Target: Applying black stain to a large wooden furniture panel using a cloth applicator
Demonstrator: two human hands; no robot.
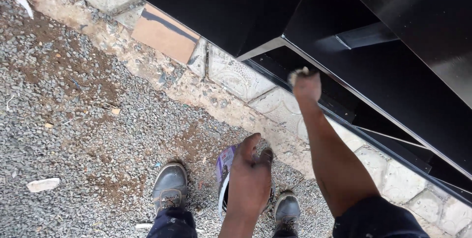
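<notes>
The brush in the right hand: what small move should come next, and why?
Probably draw the brush along the black metal edge. The right hand holds it against the frame, while the left hand holds the paint can low, above the gravel.

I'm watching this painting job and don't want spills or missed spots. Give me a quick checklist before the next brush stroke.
1. Right hand grips the brush: ok.
2. Brush at the black metal frame: ok.
3. Left hand holds the paint can: ok.
4. Can level: not ok, it looks tilted.
5. Paint left in can: cannot tell.
6. Shoes planted on gravel: ok.
</notes>
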